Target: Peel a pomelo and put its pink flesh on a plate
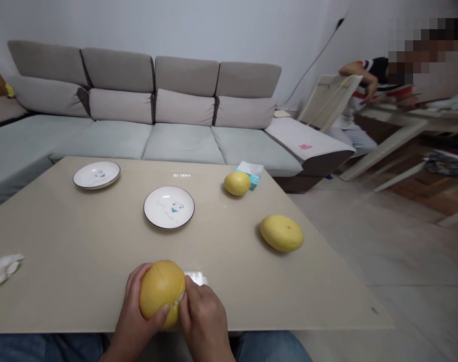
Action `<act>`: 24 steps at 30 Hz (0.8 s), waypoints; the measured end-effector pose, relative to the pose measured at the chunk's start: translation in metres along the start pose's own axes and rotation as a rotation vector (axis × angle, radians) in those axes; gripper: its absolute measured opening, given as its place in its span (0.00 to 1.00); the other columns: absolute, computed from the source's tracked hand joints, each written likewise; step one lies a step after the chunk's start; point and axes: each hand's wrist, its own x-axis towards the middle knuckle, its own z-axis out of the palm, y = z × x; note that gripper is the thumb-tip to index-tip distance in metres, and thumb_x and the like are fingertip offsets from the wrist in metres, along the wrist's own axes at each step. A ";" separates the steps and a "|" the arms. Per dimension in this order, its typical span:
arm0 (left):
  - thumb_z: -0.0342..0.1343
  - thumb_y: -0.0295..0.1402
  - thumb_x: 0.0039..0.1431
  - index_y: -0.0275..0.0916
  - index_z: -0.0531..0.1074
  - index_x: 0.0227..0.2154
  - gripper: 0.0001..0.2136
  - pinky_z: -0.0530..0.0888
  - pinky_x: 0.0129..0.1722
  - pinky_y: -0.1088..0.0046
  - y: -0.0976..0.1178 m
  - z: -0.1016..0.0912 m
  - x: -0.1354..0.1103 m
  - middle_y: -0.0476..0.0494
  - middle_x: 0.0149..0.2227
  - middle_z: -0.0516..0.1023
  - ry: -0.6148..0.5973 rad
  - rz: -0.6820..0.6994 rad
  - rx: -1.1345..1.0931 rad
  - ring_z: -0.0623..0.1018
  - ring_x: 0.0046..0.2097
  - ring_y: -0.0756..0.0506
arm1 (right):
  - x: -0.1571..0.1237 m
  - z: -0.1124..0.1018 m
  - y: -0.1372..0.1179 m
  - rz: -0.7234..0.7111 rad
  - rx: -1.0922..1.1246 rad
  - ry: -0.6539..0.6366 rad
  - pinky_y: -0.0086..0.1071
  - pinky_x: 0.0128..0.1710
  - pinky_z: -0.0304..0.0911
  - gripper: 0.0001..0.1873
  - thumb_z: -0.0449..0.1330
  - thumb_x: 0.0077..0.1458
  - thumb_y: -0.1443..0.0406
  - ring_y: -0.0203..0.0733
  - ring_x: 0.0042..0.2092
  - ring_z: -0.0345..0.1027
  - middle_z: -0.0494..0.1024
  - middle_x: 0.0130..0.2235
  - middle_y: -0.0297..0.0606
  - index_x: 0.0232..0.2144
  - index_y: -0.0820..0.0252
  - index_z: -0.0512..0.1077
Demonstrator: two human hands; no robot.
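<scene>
A large yellow pomelo (161, 287) is held near the front edge of the table. My left hand (133, 311) wraps around its left side, with the thumb across the front. A thin score line runs over the top of the rind. On the right side the rind is broken and white pith shows. There my right hand (206, 315) is closed, thumb and fingers pressed against the broken spot. Whatever sits inside its fingers is hidden. Just behind the right hand, a bright white patch, perhaps a reflection, shows on the tabletop.
Two white plates with dark rims, one nearer (168, 201) and one farther left (96, 175), lie on the table (81, 241). Two more pomelos (281, 233) and a tissue box (254, 180) are at right. Crumpled tissue (4, 269) lies left. Behind are a sofa (183, 143) and a seated person.
</scene>
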 end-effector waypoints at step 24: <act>0.62 0.40 0.47 0.41 0.63 0.55 0.31 0.70 0.57 0.49 -0.009 -0.008 -0.001 0.37 0.55 0.69 -0.006 -0.032 -0.060 0.72 0.56 0.33 | 0.013 -0.021 -0.003 0.144 0.156 -0.177 0.28 0.27 0.53 0.14 0.49 0.60 0.71 0.40 0.27 0.74 0.80 0.27 0.36 0.31 0.58 0.74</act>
